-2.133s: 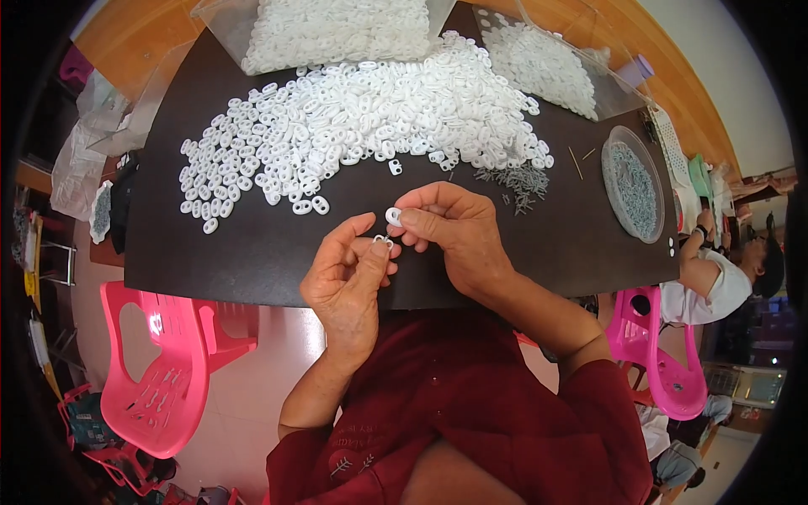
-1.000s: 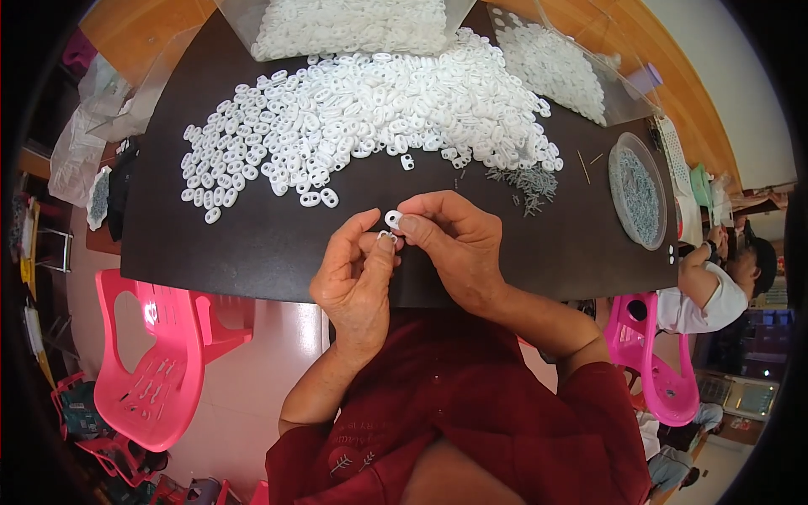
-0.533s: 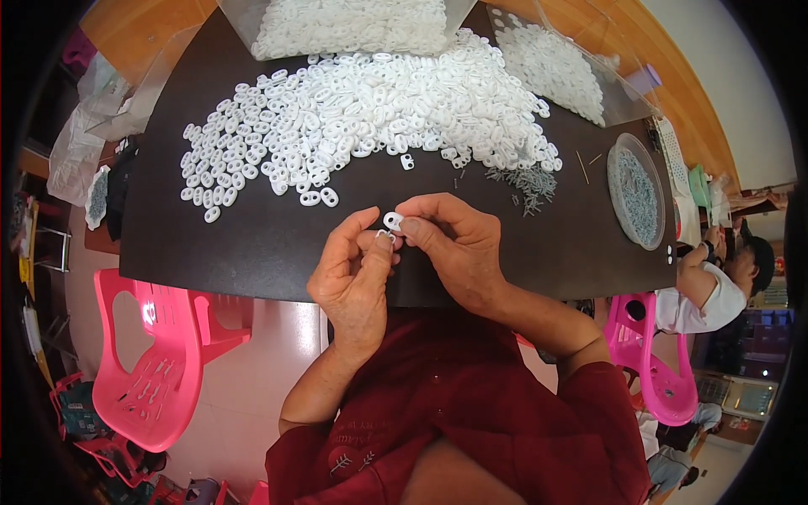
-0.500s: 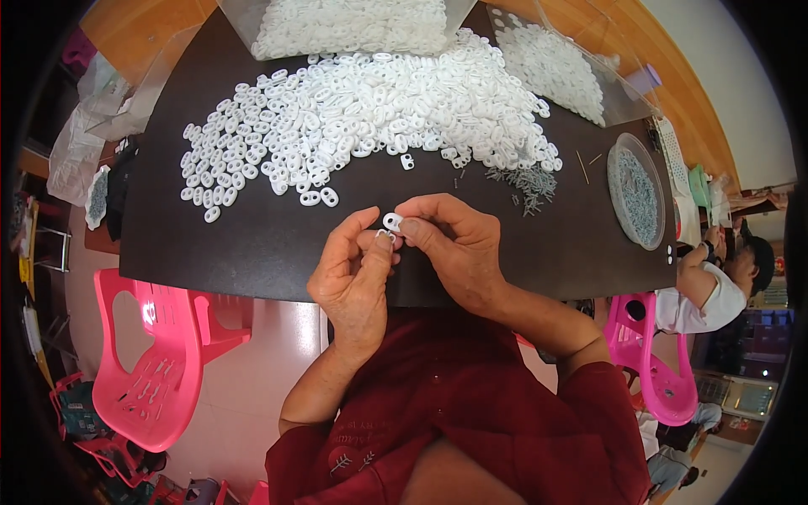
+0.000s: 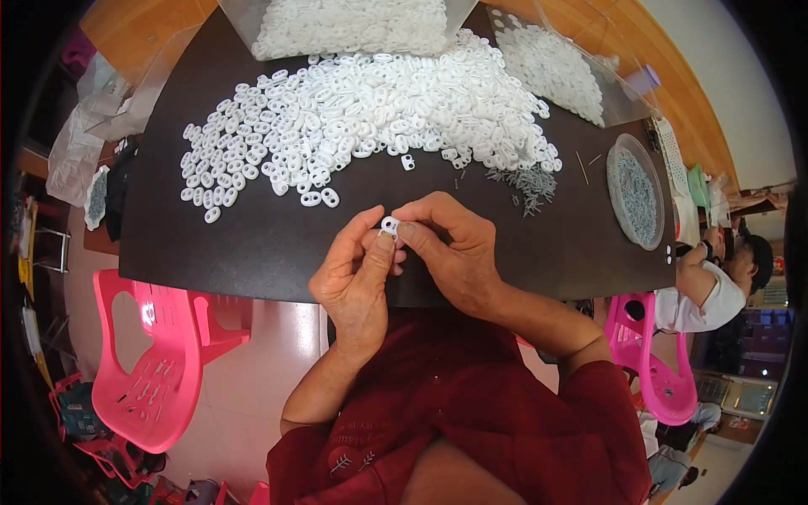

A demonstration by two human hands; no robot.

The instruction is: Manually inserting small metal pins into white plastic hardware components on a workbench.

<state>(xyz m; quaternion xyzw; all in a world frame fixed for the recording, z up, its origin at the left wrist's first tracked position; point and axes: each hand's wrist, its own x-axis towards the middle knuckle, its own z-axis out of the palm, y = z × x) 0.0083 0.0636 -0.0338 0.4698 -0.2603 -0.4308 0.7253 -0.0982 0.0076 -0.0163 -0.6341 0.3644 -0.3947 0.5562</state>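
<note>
A small white plastic cord-lock piece (image 5: 390,225), oval with a dark hole showing, is pinched between my two hands above the near part of the table. My left hand (image 5: 355,265) is closed, its thumb and index finger gripping the lower left of the piece. My right hand (image 5: 453,248) is closed too, with thumb and index finger on its right side. My fingers cover part of the piece, so I cannot tell whether a second part sits under it. Beyond my hands lies a wide heap of similar white pieces (image 5: 370,109).
Small grey spring-like bits (image 5: 537,187) lie at the heap's right edge. More fill a round clear tub (image 5: 659,210). Clear bins (image 5: 349,29) of white pieces stand behind. A pink chair (image 5: 151,362) is at left; a person (image 5: 715,286) sits at right.
My right hand has shifted slightly left and my fingers have closed further together. The white cord-lock piece has turned a little and moved down and left between them.
</note>
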